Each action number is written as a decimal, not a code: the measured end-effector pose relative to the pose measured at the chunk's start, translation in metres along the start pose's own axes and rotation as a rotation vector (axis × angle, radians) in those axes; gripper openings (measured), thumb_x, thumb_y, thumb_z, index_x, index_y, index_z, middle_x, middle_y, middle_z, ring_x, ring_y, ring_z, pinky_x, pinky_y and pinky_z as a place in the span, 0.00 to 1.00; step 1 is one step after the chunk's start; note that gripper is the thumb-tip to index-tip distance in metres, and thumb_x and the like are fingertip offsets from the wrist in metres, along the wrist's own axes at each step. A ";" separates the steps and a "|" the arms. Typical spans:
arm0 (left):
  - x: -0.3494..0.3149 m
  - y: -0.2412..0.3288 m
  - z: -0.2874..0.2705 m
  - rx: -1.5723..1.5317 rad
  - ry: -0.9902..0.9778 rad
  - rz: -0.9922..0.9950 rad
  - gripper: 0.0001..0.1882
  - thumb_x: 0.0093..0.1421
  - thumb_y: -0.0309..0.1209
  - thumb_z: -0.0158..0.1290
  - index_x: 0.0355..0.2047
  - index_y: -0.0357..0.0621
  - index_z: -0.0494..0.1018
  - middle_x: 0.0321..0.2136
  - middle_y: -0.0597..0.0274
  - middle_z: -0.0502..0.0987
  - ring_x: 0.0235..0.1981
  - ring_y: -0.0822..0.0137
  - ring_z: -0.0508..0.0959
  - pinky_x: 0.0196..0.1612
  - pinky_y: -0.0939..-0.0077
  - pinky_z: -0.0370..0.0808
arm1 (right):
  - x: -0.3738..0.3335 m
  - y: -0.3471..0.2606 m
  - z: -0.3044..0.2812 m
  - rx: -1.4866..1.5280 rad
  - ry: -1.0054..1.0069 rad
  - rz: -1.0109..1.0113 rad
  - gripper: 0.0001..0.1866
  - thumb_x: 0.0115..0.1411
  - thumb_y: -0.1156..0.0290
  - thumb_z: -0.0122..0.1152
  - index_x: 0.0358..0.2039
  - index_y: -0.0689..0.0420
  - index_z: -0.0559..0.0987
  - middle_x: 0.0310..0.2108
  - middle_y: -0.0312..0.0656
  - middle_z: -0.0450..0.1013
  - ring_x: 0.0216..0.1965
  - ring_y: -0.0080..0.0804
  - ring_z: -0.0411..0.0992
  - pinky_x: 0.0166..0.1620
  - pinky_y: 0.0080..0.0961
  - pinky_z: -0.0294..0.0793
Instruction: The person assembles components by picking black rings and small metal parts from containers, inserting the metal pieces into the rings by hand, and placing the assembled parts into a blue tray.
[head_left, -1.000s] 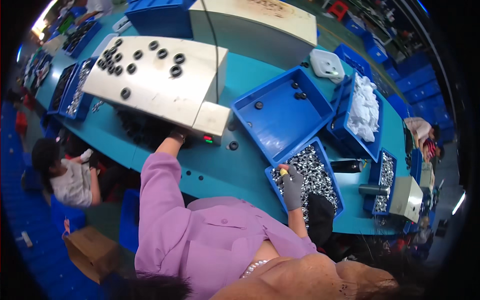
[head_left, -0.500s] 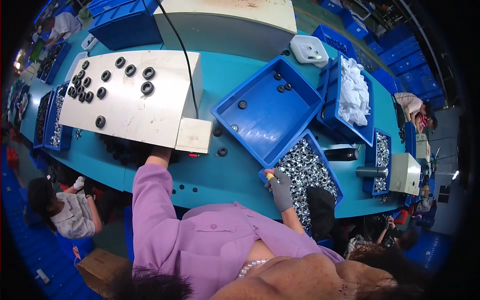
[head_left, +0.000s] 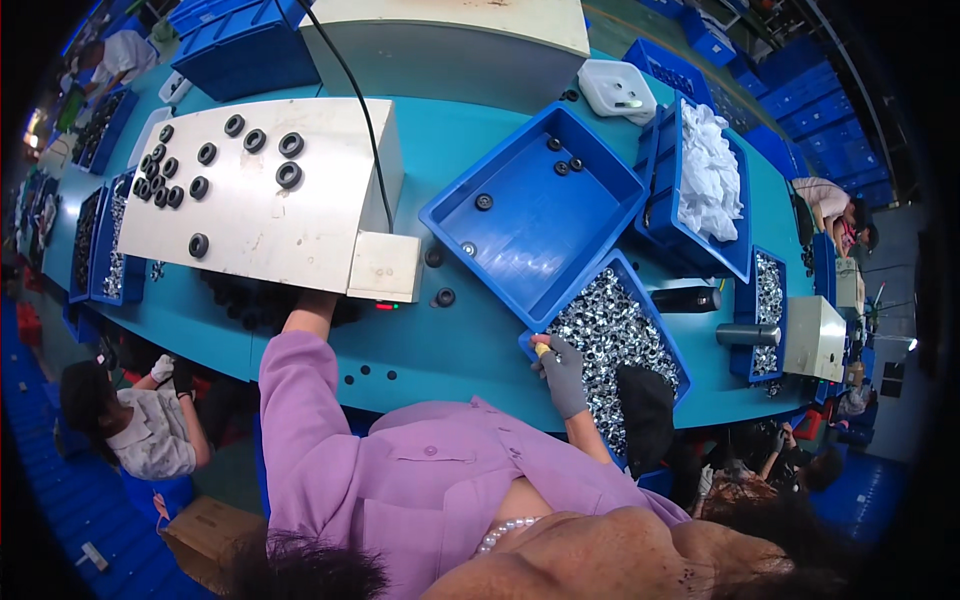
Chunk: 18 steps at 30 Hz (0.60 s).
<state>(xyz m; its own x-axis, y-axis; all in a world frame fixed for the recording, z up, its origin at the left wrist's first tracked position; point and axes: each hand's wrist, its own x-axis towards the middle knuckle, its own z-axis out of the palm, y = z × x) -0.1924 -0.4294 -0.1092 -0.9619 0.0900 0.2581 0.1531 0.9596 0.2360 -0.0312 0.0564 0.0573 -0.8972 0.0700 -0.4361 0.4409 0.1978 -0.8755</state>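
Note:
My left hand (head_left: 316, 309) reaches in under the front edge of a cream metal box (head_left: 245, 215); its fingers are hidden there, beside a dark heap of black rings (head_left: 250, 305). My right hand (head_left: 562, 378), in a grey glove with bare fingertips and a yellow wrap on one finger, hovers at the left corner of a blue bin of small shiny metal parts (head_left: 610, 330). Its fingers are curled together, and whatever they hold is too small to make out. More black rubber rings (head_left: 290, 146) lie on top of the box.
A large blue tray (head_left: 480, 270) with a few rings stands at centre, tilted against the metal-parts bin. Behind it are a bin of white bags (head_left: 710, 180) and a white tub (head_left: 615, 90). A black cable (head_left: 365, 110) hangs by the box. Co-workers sit on both sides.
The whole view has shifted slightly. Both hands stay in nearly the same places, the left under the box and the right by the metal-parts bin.

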 end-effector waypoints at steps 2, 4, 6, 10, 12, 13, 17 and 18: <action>0.005 0.002 0.000 0.003 0.004 -0.024 0.27 0.67 0.46 0.37 0.62 0.48 0.65 0.63 0.57 0.65 0.66 0.55 0.61 0.67 0.56 0.56 | -0.001 0.000 0.001 -0.011 -0.003 0.003 0.14 0.61 0.73 0.51 0.43 0.61 0.81 0.35 0.37 0.78 0.25 0.18 0.72 0.27 0.15 0.67; 0.001 0.003 0.001 0.004 0.008 -0.042 0.27 0.67 0.46 0.37 0.62 0.48 0.65 0.63 0.57 0.65 0.66 0.55 0.61 0.67 0.56 0.56 | -0.003 -0.003 0.001 -0.053 -0.008 -0.006 0.14 0.61 0.73 0.51 0.43 0.61 0.81 0.34 0.37 0.77 0.25 0.18 0.72 0.27 0.15 0.67; 0.002 -0.008 -0.002 0.003 0.012 -0.057 0.27 0.68 0.46 0.36 0.62 0.48 0.65 0.63 0.57 0.65 0.66 0.55 0.61 0.67 0.56 0.56 | -0.007 -0.005 0.002 -0.049 -0.001 -0.010 0.13 0.61 0.73 0.51 0.42 0.61 0.81 0.34 0.37 0.77 0.25 0.18 0.72 0.26 0.14 0.67; 0.010 -0.014 -0.001 0.008 0.020 -0.094 0.28 0.68 0.47 0.36 0.62 0.49 0.65 0.63 0.57 0.65 0.66 0.55 0.61 0.67 0.56 0.57 | -0.009 0.004 0.003 -0.002 0.025 -0.064 0.14 0.61 0.73 0.50 0.42 0.61 0.81 0.32 0.37 0.77 0.23 0.17 0.72 0.26 0.14 0.66; 0.011 -0.022 -0.007 0.015 0.017 -0.122 0.28 0.68 0.48 0.36 0.62 0.49 0.65 0.63 0.57 0.65 0.66 0.55 0.61 0.67 0.56 0.57 | -0.009 0.001 0.000 -0.080 -0.004 0.000 0.14 0.61 0.73 0.50 0.42 0.61 0.81 0.29 0.36 0.77 0.23 0.16 0.71 0.25 0.14 0.65; 0.013 -0.020 -0.004 0.015 0.013 -0.131 0.28 0.68 0.48 0.36 0.62 0.49 0.65 0.63 0.57 0.65 0.66 0.55 0.61 0.67 0.56 0.57 | -0.009 0.005 0.001 -0.060 0.006 -0.039 0.14 0.60 0.73 0.49 0.42 0.61 0.81 0.28 0.36 0.76 0.22 0.15 0.70 0.25 0.14 0.65; 0.008 -0.026 -0.008 0.021 0.005 -0.176 0.28 0.68 0.49 0.35 0.62 0.50 0.65 0.63 0.58 0.65 0.66 0.55 0.61 0.67 0.56 0.57 | -0.005 0.006 0.002 -0.074 -0.010 -0.002 0.15 0.60 0.74 0.48 0.42 0.62 0.81 0.29 0.36 0.76 0.23 0.16 0.70 0.26 0.14 0.66; 0.006 -0.023 -0.007 0.024 0.006 -0.188 0.28 0.68 0.49 0.35 0.62 0.50 0.65 0.63 0.58 0.65 0.66 0.55 0.61 0.66 0.56 0.57 | -0.005 0.006 0.005 -0.047 0.002 -0.036 0.14 0.60 0.73 0.50 0.42 0.60 0.81 0.27 0.35 0.75 0.22 0.16 0.70 0.25 0.14 0.65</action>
<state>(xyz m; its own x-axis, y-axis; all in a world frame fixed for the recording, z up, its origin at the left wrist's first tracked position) -0.2000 -0.4531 -0.1060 -0.9717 -0.0932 0.2173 -0.0348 0.9654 0.2584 -0.0237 0.0526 0.0534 -0.9126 0.0644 -0.4038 0.4067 0.2463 -0.8797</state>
